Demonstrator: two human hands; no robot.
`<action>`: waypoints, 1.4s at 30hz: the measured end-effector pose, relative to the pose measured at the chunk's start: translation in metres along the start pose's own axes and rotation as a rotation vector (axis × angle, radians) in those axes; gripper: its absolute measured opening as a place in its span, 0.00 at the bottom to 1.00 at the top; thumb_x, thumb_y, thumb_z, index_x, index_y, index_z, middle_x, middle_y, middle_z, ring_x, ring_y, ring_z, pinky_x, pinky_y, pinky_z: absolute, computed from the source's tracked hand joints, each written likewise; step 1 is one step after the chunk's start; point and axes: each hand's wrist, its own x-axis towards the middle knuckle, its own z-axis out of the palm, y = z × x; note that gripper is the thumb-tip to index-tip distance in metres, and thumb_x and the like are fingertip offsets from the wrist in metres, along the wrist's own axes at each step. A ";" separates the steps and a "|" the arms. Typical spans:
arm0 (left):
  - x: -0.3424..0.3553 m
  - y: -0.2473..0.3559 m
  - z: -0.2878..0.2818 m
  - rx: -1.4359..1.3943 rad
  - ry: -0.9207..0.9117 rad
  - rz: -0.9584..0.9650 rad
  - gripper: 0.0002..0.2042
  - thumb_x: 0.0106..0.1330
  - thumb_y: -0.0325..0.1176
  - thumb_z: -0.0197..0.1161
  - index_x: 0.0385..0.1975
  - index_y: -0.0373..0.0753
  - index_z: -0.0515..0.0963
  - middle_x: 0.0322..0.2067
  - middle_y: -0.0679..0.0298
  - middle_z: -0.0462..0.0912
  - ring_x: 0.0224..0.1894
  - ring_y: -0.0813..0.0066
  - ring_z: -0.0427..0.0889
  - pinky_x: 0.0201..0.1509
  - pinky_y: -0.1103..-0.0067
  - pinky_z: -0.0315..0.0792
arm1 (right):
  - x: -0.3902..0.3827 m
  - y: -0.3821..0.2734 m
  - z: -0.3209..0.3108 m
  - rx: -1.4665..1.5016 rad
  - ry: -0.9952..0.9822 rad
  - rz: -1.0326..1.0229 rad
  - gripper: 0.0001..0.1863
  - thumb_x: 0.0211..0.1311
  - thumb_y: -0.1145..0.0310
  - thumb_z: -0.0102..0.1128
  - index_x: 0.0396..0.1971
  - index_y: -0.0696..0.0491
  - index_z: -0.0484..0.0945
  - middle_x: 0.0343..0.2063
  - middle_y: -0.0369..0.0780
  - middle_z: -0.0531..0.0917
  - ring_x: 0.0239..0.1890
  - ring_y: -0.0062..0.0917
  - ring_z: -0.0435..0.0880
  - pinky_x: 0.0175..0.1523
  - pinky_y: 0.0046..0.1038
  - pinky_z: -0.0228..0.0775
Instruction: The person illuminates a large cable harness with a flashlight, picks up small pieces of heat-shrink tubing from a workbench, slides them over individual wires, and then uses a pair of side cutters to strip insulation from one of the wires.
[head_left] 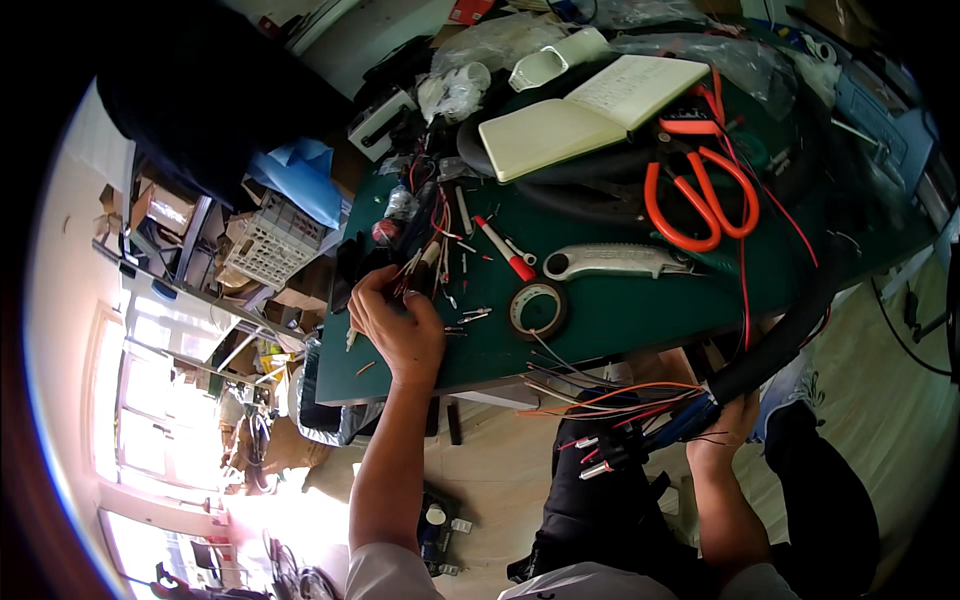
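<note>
Cluttered green table [620, 312]; right hand [732, 428] grips thick black cable [768, 355]; left hand [398, 325], grasp unclear; splayed wires [685, 401] could snag table edge.

Right hand [728, 432] holds a black cable [765, 360] (wires [668, 430] splayed); left hand [405, 328] nears small metal parts [476, 315].

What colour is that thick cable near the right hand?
The thick cable is black, as the head view shows.
</note>
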 end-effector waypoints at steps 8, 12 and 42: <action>0.003 -0.010 -0.002 0.080 0.010 -0.243 0.10 0.54 0.30 0.56 0.35 0.44 0.81 0.48 0.60 0.74 0.55 0.56 0.65 0.62 0.63 0.54 | 0.001 0.002 -0.013 -0.025 -0.039 -0.028 0.14 0.66 0.64 0.52 0.47 0.56 0.69 0.35 0.34 0.75 0.35 0.18 0.76 0.41 0.22 0.70; 0.003 -0.008 -0.001 0.092 -0.026 -0.216 0.09 0.56 0.33 0.58 0.35 0.46 0.82 0.51 0.59 0.73 0.57 0.55 0.64 0.62 0.62 0.53 | 0.000 -0.002 -0.004 -0.026 -0.010 -0.027 0.15 0.66 0.64 0.52 0.47 0.57 0.69 0.35 0.34 0.75 0.35 0.18 0.76 0.41 0.22 0.69; 0.001 -0.014 0.001 0.023 -0.106 -0.106 0.07 0.55 0.29 0.55 0.26 0.38 0.81 0.60 0.46 0.68 0.65 0.49 0.58 0.66 0.57 0.46 | 0.002 0.000 -0.011 -0.060 -0.011 -0.051 0.14 0.66 0.63 0.51 0.45 0.57 0.69 0.37 0.36 0.74 0.37 0.23 0.77 0.41 0.28 0.72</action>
